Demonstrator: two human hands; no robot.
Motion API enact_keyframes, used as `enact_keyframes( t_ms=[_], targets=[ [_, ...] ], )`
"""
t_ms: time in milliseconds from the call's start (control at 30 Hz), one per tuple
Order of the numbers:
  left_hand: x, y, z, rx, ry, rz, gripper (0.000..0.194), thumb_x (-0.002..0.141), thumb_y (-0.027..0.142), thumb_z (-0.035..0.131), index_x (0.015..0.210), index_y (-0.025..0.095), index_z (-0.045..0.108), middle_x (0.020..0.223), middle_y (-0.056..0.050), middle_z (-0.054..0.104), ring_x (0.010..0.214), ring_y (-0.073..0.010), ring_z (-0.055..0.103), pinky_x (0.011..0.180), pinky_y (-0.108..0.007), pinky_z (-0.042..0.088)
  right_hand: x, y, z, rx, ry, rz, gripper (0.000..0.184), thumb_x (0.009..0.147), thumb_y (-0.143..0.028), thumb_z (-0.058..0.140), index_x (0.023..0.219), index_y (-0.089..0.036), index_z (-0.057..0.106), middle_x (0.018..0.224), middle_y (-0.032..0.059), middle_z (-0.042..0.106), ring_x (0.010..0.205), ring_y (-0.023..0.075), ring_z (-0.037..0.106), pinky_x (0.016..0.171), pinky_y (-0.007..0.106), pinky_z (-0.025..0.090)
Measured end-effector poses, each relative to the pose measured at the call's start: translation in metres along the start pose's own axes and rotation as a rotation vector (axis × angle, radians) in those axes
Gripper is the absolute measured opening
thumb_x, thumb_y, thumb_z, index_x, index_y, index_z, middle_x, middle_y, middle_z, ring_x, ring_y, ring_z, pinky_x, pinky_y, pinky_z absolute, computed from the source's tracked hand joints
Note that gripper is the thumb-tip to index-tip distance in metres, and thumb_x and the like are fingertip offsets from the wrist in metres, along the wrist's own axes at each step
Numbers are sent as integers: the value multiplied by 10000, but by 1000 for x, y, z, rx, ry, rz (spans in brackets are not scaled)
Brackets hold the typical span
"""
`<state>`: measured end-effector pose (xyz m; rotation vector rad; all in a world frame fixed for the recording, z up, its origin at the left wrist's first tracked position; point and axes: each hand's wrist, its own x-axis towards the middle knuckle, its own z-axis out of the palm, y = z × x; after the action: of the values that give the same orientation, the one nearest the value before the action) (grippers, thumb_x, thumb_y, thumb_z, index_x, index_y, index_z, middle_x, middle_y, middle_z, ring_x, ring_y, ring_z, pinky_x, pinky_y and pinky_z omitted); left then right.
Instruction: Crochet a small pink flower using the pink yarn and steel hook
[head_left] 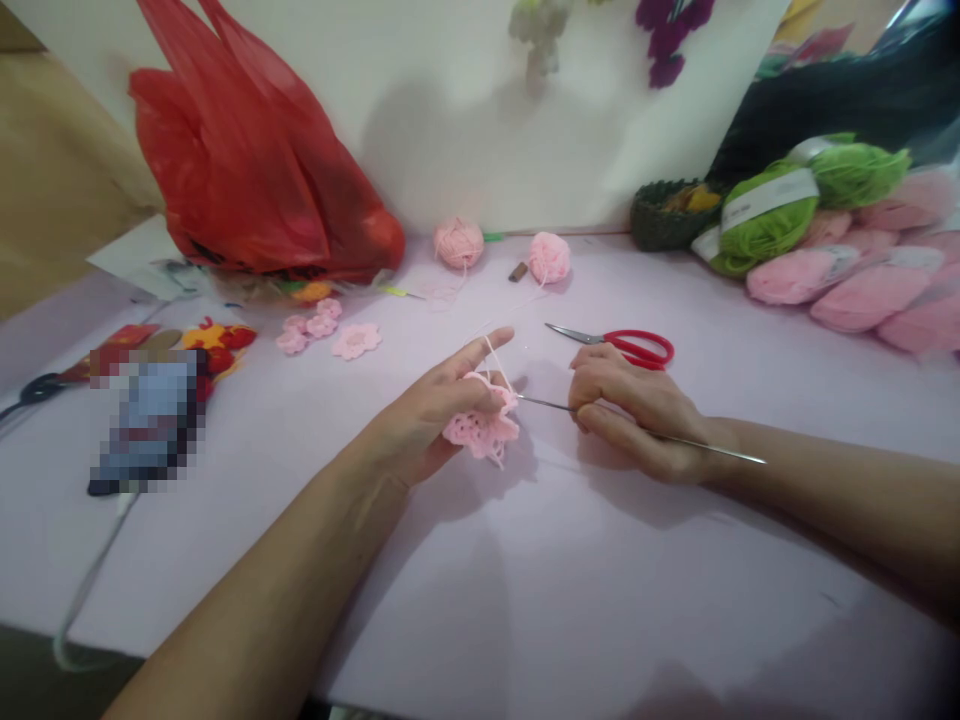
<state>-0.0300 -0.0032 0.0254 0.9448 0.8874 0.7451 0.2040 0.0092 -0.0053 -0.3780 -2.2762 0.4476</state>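
In the head view, my left hand [439, 408] pinches a pale pink, scalloped crocheted yarn piece [480, 430] above the lilac tabletop [465, 620], a thin pink strand [501, 364] running to my index finger. My right hand [634, 412] grips a slim silver metal crochet hook [544, 403], its tip at the piece's edge.

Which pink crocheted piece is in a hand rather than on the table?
The lacy pink piece in the left hand, with the thin metal rod's tip at its edge. The other pink pieces lie on the table, near the red bag.
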Motion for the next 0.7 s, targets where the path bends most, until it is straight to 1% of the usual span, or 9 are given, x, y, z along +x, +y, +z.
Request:
enact_keyframes(
  t_ms=[67,167,267,333,433,567,700],
  targets=[
    [0,-1,0,-5,-4,2,758,784,75,610,1488,236,381,776,33,549,582,-125,577,542,-305,548,0,-1,0,21,-5,29,180,949,-78,411,834,-205,468,728,-5,512,700,145,448,779,354,408],
    [0,-2,0,-7,-12,-8,771,783,84,627,1494,241,374,768,34,559,584,-128,582,526,-288,535,-1,-1,1,26,1,50,182,954,-84,417,827,-203,471,722,-7,512,708,145,457,772,347,408],
    [-1,-3,2,0,-19,-19,819,777,95,685,1509,253,353,788,33,592,613,-106,589,546,-228,508,-2,0,3,-9,21,12,150,952,-99,443,850,-205,471,730,-10,511,696,143,454,780,352,413],
    [-2,-4,2,1,-27,-30,858,772,102,721,1522,251,331,802,32,613,632,-89,592,574,-200,495,-2,1,3,-55,12,-28,128,954,-116,461,864,-207,468,733,-13,512,683,142,447,811,370,420],
    [-2,-2,1,-5,-33,-39,906,772,109,736,1543,231,275,794,33,619,634,-89,594,591,-204,498,-2,2,3,-132,1,-77,104,956,-136,473,882,-210,472,738,-8,524,683,147,458,852,394,424],
    [-2,0,0,-24,-36,-29,859,781,106,715,1523,195,292,758,36,591,603,-96,578,550,-208,491,-2,5,1,-205,-8,-115,79,949,-145,481,895,-203,482,743,6,539,698,154,473,870,415,428],
    [-3,2,1,-32,-10,-45,814,774,74,683,1499,184,329,737,35,573,585,-96,554,523,-204,489,-2,5,0,-204,-10,-120,73,944,-145,487,894,-198,487,744,11,543,704,154,470,875,422,428]
  ],
)
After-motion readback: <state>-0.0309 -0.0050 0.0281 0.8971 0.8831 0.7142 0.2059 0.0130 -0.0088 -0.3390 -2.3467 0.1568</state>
